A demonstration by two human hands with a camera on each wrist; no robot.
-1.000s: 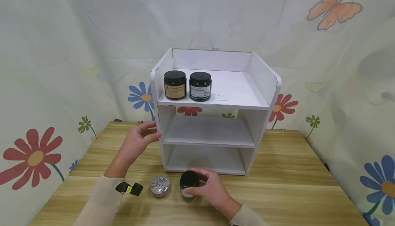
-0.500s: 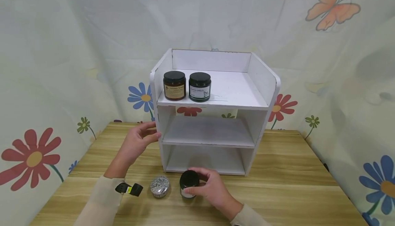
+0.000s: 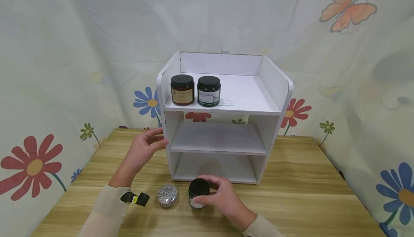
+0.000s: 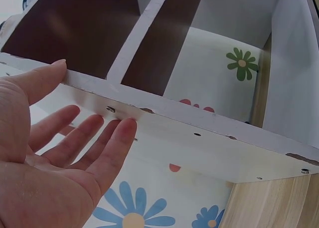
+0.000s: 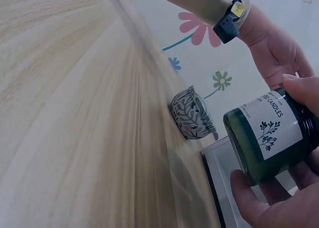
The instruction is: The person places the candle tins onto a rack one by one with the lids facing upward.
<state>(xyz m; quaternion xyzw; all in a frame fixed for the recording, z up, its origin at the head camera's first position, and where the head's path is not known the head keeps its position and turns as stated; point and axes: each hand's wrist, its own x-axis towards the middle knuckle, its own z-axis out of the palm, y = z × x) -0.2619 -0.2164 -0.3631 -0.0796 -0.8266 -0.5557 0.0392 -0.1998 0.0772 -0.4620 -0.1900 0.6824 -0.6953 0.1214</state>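
A white three-tier shelf unit (image 3: 275, 86) stands on the wooden table (image 3: 307, 197). My left hand (image 3: 145, 147) rests against its left side panel (image 4: 199, 133), fingers straight along the edge. My right hand (image 3: 220, 197) grips a dark green candle jar (image 3: 198, 192) with a black lid and white label (image 5: 271, 120), standing on the table in front of the shelf. A small silver patterned tin (image 3: 167, 195) sits just left of the jar, seen as well in the right wrist view (image 5: 192, 113).
Two black-lidded jars stand on the top tier, an amber one (image 3: 182, 89) and a dark one (image 3: 208, 91). The middle and bottom tiers hold nothing. A flowered curtain (image 3: 48, 86) hangs behind and at both sides of the table.
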